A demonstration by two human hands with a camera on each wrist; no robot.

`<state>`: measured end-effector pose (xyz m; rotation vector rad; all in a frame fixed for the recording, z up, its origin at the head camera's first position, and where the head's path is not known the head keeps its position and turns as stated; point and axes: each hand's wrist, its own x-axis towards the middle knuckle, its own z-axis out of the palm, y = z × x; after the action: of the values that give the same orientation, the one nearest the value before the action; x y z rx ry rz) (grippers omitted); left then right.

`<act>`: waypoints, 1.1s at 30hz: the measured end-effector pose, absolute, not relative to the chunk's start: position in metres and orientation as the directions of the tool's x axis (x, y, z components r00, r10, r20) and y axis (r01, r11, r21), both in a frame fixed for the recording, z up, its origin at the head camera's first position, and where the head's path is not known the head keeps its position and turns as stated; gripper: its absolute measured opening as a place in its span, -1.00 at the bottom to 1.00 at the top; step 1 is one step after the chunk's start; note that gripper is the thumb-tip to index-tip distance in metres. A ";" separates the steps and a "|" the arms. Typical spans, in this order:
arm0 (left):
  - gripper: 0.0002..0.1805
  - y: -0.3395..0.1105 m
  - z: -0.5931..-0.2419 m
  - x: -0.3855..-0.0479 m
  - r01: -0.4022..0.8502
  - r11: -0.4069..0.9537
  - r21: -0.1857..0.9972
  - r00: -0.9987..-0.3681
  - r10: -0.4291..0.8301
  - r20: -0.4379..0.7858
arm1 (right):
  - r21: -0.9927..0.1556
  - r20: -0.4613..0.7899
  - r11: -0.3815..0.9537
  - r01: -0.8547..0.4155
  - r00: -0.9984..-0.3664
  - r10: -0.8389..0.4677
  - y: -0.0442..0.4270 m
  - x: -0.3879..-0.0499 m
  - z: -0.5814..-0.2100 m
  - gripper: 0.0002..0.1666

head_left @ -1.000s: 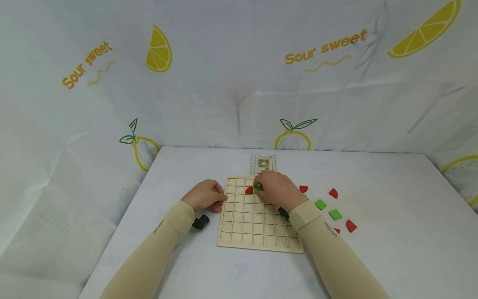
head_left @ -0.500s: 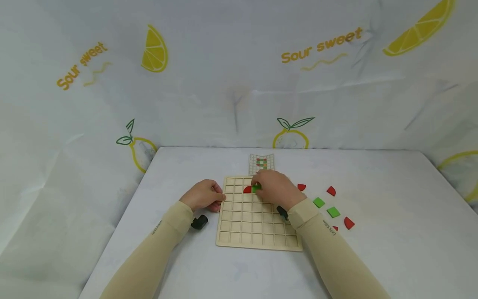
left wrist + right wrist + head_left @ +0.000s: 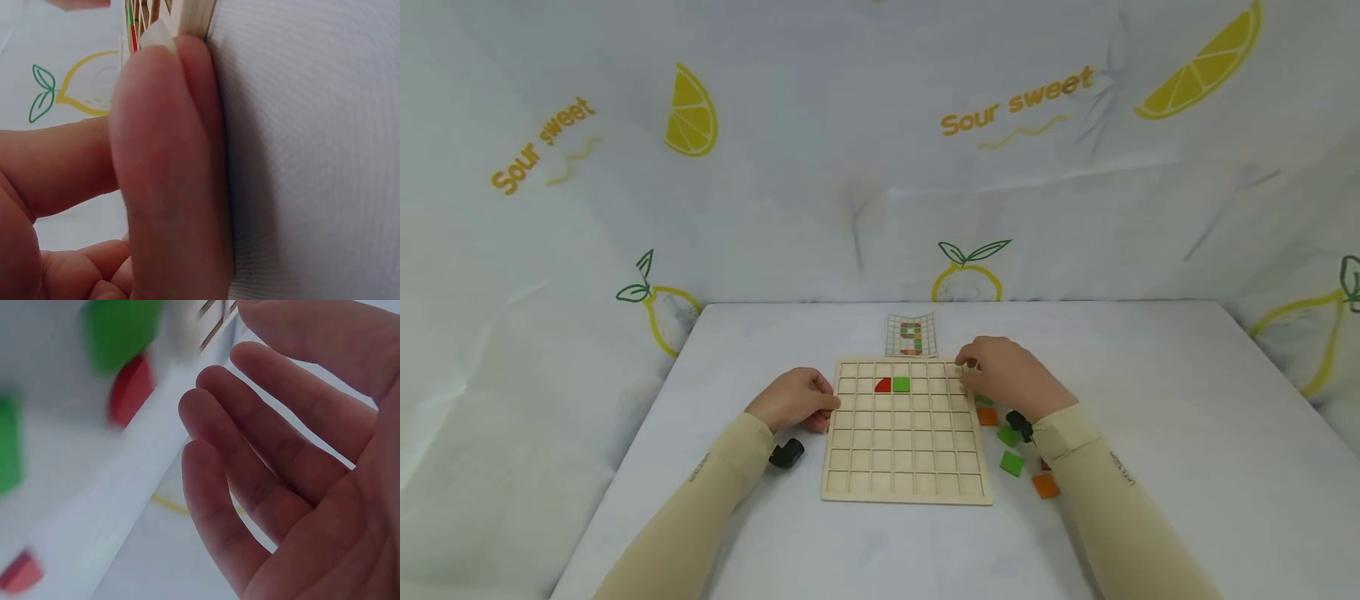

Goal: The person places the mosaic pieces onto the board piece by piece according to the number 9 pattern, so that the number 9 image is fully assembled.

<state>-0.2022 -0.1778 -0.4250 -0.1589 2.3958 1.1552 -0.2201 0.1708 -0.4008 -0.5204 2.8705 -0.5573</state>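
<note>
A pale wooden grid board (image 3: 902, 450) lies on the table, with a red quarter-round piece (image 3: 883, 385) and a green square (image 3: 902, 384) side by side in an upper row. My left hand (image 3: 793, 400) pinches the board's left edge between thumb and fingers; in the left wrist view the thumb (image 3: 162, 156) lies against that edge. Over the board's upper right corner is my right hand (image 3: 1015, 375). Its fingers (image 3: 250, 450) are loosely bent and apart in the right wrist view, with nothing between them.
Behind the board lies a small pattern card (image 3: 911, 335). To the board's right are loose pieces, among them a green square (image 3: 1011, 463) and an orange square (image 3: 1046, 486); the right forearm covers part of that area. A printed cloth (image 3: 775, 167) hangs behind the table.
My right hand has let go of the green square, which stays beside the red piece, and has moved right to the board's corner. The left hand still holds the edge. The head view has shifted.
</note>
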 end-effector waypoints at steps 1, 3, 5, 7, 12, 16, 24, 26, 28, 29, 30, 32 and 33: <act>-0.77 -0.178 -0.425 -0.202 -0.302 0.638 0.709 -0.882 0.096 -0.462 | -0.391 -0.103 0.873 -0.290 -0.929 -0.355 0.180 -0.220 -0.400 -0.66; -0.77 -0.178 -0.425 -0.202 -0.300 0.639 0.709 -0.883 0.096 -0.460 | -0.384 -0.110 0.888 -0.252 -0.943 -0.315 0.198 -0.219 -0.401 -0.66; -0.76 -0.179 -0.425 -0.201 -0.306 0.634 0.710 -0.881 0.093 -0.463 | -0.380 -0.121 0.901 -0.211 -0.954 -0.274 0.214 -0.218 -0.401 -0.64; -0.76 -0.179 -0.424 -0.201 -0.305 0.633 0.711 -0.882 0.095 -0.462 | -0.375 -0.133 0.910 -0.174 -0.962 -0.239 0.228 -0.215 -0.401 -0.61; -0.76 -0.179 -0.423 -0.200 -0.305 0.628 0.716 -0.881 0.100 -0.463 | -0.355 -0.133 0.924 -0.138 -0.971 -0.196 0.255 -0.210 -0.403 -0.60; -0.78 -0.177 -0.422 -0.200 -0.311 0.623 0.718 -0.881 0.096 -0.464 | -0.353 -0.128 0.928 -0.123 -0.976 -0.178 0.267 -0.208 -0.404 -0.61; -0.78 -0.177 -0.424 -0.201 -0.294 0.610 0.736 -0.884 0.118 -0.452 | -0.359 -0.162 0.931 -0.068 -0.978 -0.134 0.281 -0.206 -0.404 -0.55; -0.77 -0.177 -0.425 -0.202 -0.286 0.609 0.740 -0.886 0.126 -0.446 | -0.368 -0.171 0.928 -0.066 -0.976 -0.137 0.281 -0.206 -0.404 -0.56; -0.77 -0.179 -0.426 -0.202 -0.284 0.611 0.739 -0.886 0.127 -0.445 | -0.377 -0.182 0.924 -0.068 -0.973 -0.146 0.280 -0.206 -0.405 -0.59; -0.77 -0.179 -0.427 -0.202 -0.286 0.611 0.738 -0.885 0.126 -0.447 | -0.380 -0.185 0.923 -0.069 -0.971 -0.149 0.278 -0.206 -0.405 -0.61; -0.77 -0.180 -0.428 -0.202 -0.291 0.611 0.736 -0.884 0.123 -0.452 | -0.382 -0.186 0.921 -0.071 -0.971 -0.152 0.277 -0.206 -0.406 -0.64; -0.77 -0.180 -0.429 -0.204 -0.297 0.610 0.734 -0.882 0.119 -0.456 | -0.381 -0.181 0.921 -0.078 -0.971 -0.157 0.276 -0.207 -0.406 -0.68; -0.77 -0.180 -0.429 -0.205 -0.298 0.610 0.734 -0.882 0.118 -0.457 | -0.376 -0.175 0.923 -0.083 -0.972 -0.159 0.276 -0.207 -0.407 -0.70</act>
<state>-0.2046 -0.1800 -0.4295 -0.1427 2.3712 1.2011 -0.2071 0.2757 -0.4067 -0.1836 2.8798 -0.5506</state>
